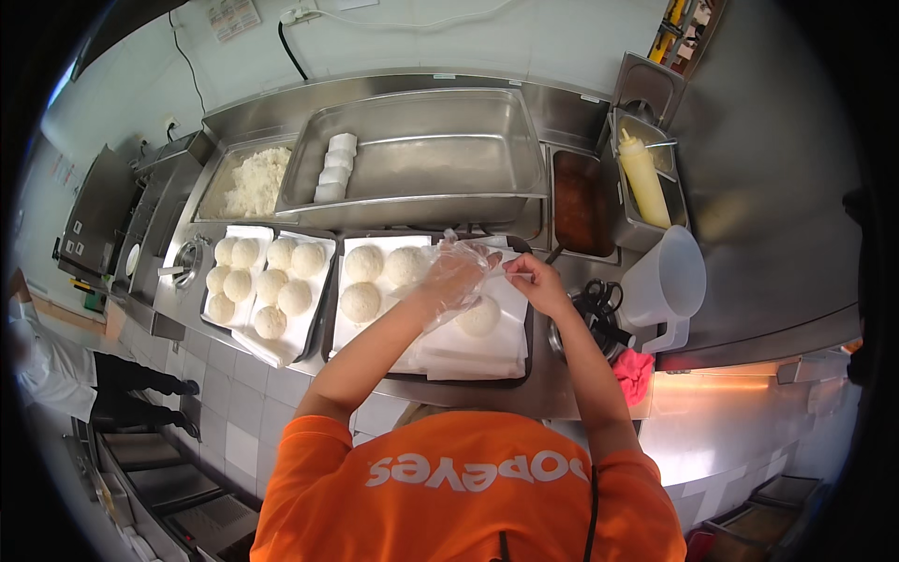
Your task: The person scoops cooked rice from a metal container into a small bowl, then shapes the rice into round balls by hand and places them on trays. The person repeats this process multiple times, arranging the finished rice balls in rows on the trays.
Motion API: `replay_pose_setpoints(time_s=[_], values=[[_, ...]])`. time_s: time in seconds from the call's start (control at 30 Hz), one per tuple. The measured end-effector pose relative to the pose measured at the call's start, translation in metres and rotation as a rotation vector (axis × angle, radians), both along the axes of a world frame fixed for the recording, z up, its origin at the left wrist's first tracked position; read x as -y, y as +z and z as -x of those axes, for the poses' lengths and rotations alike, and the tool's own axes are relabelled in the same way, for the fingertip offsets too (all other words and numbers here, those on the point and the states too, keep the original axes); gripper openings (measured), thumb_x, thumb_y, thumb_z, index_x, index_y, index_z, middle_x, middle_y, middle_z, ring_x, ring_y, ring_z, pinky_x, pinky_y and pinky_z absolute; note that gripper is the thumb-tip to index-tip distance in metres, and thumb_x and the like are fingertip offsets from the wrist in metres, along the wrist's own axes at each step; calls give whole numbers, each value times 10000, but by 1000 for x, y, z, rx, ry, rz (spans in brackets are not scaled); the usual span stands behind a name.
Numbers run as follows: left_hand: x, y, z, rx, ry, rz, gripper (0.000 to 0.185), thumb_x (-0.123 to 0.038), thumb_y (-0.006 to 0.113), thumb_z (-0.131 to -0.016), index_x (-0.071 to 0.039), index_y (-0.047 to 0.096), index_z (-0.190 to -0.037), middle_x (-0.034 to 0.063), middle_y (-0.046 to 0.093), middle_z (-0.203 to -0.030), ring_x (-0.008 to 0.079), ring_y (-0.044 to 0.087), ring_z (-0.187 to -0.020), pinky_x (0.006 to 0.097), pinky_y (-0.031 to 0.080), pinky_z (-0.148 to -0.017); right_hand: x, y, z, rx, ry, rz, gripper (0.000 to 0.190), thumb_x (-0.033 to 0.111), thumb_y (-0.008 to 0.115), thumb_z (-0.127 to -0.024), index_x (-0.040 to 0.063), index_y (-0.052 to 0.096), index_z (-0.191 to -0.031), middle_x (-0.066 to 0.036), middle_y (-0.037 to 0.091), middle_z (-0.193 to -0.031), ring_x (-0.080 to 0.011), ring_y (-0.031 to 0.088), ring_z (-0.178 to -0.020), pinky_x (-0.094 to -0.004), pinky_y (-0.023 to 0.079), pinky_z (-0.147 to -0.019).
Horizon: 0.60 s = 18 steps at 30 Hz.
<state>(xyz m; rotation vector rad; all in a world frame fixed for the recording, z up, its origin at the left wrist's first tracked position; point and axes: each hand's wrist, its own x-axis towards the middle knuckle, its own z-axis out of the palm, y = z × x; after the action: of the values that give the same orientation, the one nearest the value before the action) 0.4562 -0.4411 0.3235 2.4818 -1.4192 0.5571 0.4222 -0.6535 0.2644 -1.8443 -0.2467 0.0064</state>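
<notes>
My left hand (460, 274) wears a loose clear plastic glove and is over the right-hand tray of white balls, likely rice. Bare, my right hand (535, 277) pinches a bit of clear plastic beside the gloved fingers. Beneath my hands, a white ball (479, 316) rests on stacked white paper sheets (470, 358). Several more balls (364, 263) lie on paper at the left half of this dark tray (527, 376). A second dark tray (316, 337) holds two groups of balls (270, 284) on paper, to the left.
Behind stand a pan of rice (260, 183), a deep steel pan (435, 200) with white paper cups (337, 168), and a pan of red-brown sauce (583, 204). A squeeze bottle (645, 183), plastic jug (660, 281), black-handled scissors (600, 298) and pink cloth (634, 376) are rightward. A person (63, 372) stands far left.
</notes>
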Motion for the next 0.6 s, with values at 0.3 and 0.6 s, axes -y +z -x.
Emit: replay_pose_setpoints(time_s=[0.3, 0.6], values=[[-10, -4, 43, -170, 130, -341, 171, -137, 502, -825, -50, 613, -922, 133, 633, -806, 312, 626, -752, 426, 442, -790, 4, -7, 49, 8, -121, 418, 474, 67, 704, -731, 105, 507, -1161, -93, 616, -945, -259, 615, -838, -360, 493, -747], [-23, -42, 95, -222, 200, -447, 587, -209, 513, -849, -71, 361, -1398, 167, 446, -1340, 328, 445, -1220, 486, 296, -1034, 11, -7, 80, 253, -34, 644, 315, 219, 755, -674, 107, 509, -836, -36, 526, -850, -247, 529, -845, -388, 421, -731]])
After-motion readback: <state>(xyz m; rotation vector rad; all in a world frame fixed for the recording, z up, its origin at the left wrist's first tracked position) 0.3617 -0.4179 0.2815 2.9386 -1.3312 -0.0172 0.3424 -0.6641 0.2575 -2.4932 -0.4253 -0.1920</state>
